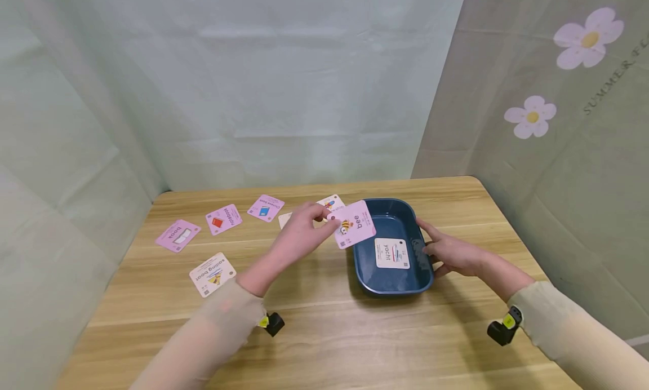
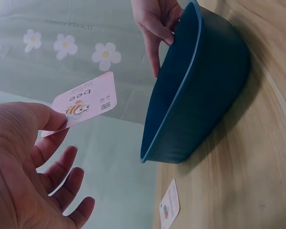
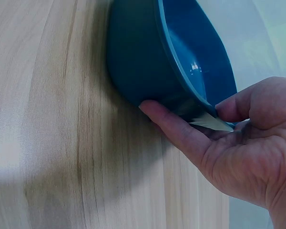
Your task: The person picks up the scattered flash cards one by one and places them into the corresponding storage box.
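A pink card printed "bee" with a cartoon bee is pinched by its edge between the thumb and index finger of my left hand. It is held up over the left rim of a dark blue plastic basin, and the other left fingers are spread loosely in the left wrist view. My right hand grips the basin's right side, thumb over the rim and fingers along the outer wall. Flat on the basin floor lies a white card reading "yacht".
On the wooden table, pink cards for "book", "notebook" and "Chinese book" lie at the left. A white "sailing boat" card is nearer. Another white card lies behind my left hand. Curtains surround the table.
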Available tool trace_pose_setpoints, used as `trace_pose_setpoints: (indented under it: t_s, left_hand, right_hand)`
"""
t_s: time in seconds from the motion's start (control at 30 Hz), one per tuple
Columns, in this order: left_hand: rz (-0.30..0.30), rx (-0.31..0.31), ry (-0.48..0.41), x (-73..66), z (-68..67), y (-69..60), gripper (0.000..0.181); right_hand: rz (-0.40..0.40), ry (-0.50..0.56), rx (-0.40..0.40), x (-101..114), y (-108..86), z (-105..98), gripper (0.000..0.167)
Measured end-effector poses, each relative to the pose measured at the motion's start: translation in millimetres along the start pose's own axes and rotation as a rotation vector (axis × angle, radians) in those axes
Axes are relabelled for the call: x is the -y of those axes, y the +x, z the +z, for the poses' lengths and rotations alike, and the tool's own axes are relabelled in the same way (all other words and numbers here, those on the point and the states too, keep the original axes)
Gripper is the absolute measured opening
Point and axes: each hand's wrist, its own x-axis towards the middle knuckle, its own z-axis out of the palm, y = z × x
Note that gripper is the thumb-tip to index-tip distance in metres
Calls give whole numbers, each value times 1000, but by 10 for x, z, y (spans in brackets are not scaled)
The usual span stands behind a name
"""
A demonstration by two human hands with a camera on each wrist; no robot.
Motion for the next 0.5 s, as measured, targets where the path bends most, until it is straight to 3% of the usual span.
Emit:
trace_pose_setpoints:
  t_s: [0.5]
  left_hand:
    - [7,42,17,-146,173,110,15]
  right_hand:
    - [4,-6,2,2,1,-3,79]
